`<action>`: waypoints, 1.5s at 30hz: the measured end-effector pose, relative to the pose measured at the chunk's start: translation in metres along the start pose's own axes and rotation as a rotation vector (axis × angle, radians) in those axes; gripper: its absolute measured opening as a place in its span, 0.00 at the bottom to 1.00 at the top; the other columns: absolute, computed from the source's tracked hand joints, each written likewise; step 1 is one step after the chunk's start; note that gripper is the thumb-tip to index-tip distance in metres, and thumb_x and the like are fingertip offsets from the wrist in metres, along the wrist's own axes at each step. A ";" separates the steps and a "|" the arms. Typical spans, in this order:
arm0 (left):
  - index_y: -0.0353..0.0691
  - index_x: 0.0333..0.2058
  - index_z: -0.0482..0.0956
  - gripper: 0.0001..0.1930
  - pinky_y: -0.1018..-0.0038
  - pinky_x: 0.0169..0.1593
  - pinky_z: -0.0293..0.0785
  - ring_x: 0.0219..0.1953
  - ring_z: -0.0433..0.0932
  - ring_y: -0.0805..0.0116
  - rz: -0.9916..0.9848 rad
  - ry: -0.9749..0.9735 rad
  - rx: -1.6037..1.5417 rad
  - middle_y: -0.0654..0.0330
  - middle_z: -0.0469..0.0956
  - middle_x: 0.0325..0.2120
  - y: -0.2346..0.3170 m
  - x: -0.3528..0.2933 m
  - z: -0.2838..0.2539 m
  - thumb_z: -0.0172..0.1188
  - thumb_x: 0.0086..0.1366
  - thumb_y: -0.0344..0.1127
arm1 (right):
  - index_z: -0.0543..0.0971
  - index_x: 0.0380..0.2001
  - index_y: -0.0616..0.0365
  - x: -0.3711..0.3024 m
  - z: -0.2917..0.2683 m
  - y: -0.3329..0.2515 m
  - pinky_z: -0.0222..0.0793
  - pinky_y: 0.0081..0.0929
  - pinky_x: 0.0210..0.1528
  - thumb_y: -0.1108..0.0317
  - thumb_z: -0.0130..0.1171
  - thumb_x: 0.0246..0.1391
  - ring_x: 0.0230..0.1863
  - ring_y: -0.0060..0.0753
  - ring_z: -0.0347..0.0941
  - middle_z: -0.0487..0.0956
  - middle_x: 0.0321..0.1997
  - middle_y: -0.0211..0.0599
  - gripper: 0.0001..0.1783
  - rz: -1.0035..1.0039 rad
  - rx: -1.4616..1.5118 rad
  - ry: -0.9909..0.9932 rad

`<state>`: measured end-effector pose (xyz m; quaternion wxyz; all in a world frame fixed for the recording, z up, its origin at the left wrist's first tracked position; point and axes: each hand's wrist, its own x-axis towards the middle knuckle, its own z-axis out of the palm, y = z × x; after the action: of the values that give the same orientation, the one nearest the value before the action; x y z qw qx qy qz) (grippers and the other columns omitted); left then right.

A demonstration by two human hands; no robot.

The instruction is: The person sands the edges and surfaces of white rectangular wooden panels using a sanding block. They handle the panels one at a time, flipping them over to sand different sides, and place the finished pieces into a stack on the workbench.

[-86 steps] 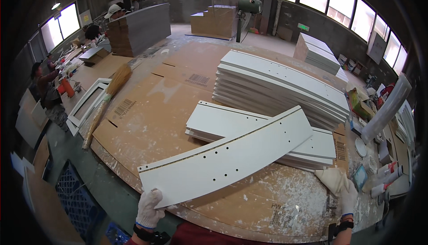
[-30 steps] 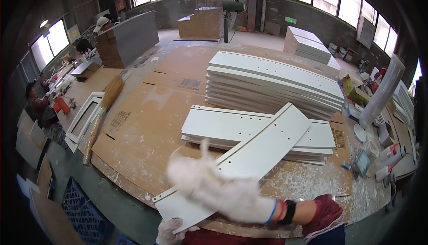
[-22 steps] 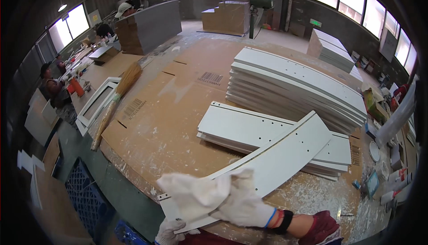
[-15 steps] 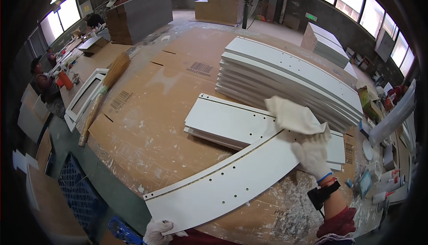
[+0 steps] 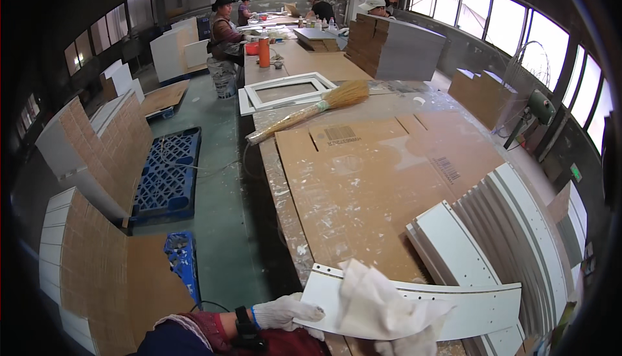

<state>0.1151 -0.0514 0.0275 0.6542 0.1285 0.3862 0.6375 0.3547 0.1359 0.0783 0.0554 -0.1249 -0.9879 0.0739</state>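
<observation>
My left hand [image 5: 285, 312], in a white knit glove, grips the near-left end of a long white panel [image 5: 489, 304] with a curved edge and a row of small holes. On top of that panel lies a crumpled off-white cloth [image 5: 376, 301]. My right hand [image 5: 414, 344], also gloved, is closed on the cloth and presses it against the panel near its left end; the cloth hides part of its fingers. The panel's right part crosses over a short stack of similar white panels [image 5: 453, 242].
Cardboard [image 5: 356, 187] covers the paint-spotted table. A taller panel stack [image 5: 518, 226] stands at right. A broom [image 5: 311, 113] and white frames [image 5: 285, 90] lie at the far left edge. Blue pallets [image 5: 170, 174] and panel stacks are on the floor at left. A co-worker [image 5: 227, 35] stands farther back.
My view has swung left. The cloth and my right hand have moved along the panel from its right part to its left end. My left hand still holds that end.
</observation>
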 end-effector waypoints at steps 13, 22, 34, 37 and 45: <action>0.28 0.54 0.69 0.24 0.72 0.42 0.79 0.36 0.81 0.67 0.003 -0.194 0.240 0.51 0.79 0.41 0.021 -0.002 -0.005 0.62 0.63 0.34 | 0.62 0.64 0.56 -0.138 -0.058 0.130 0.57 0.36 0.65 0.45 0.44 0.62 0.63 0.43 0.62 0.66 0.65 0.44 0.34 1.206 0.839 0.973; 0.36 0.46 0.78 0.16 0.68 0.50 0.75 0.48 0.77 0.54 1.024 -0.682 1.423 0.51 0.77 0.49 0.083 0.022 0.033 0.60 0.57 0.30 | 0.65 0.62 0.56 -0.223 -0.117 0.121 0.69 0.38 0.59 0.42 0.46 0.63 0.57 0.42 0.70 0.69 0.61 0.43 0.34 0.945 1.428 1.653; 0.40 0.53 0.73 0.18 0.71 0.50 0.74 0.48 0.76 0.64 0.353 0.151 1.237 0.59 0.77 0.48 -0.025 0.058 -0.022 0.49 0.70 0.44 | 0.76 0.47 0.62 -0.107 -0.033 0.070 0.69 0.34 0.35 0.64 0.67 0.44 0.29 0.42 0.71 0.74 0.29 0.44 0.26 0.782 0.003 0.640; 0.38 0.56 0.68 0.26 0.67 0.54 0.73 0.52 0.74 0.63 0.105 0.077 0.380 0.57 0.74 0.52 -0.039 0.044 -0.008 0.41 0.73 0.53 | 0.75 0.46 0.63 -0.112 -0.028 0.087 0.69 0.34 0.37 0.64 0.66 0.44 0.31 0.43 0.73 0.75 0.31 0.45 0.25 0.888 -0.082 0.551; 0.38 0.61 0.61 0.39 0.60 0.62 0.65 0.59 0.68 0.55 0.214 -0.093 0.671 0.52 0.67 0.58 -0.035 0.039 -0.009 0.30 0.69 0.67 | 0.75 0.50 0.63 -0.095 -0.022 0.084 0.74 0.39 0.34 0.62 0.60 0.53 0.28 0.46 0.78 0.80 0.29 0.47 0.23 0.951 -0.280 0.548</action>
<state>0.1304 -0.0231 -0.0148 0.5219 0.4048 0.5282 0.5336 0.4691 0.1950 0.0778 0.2530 -0.5771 -0.7728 -0.0761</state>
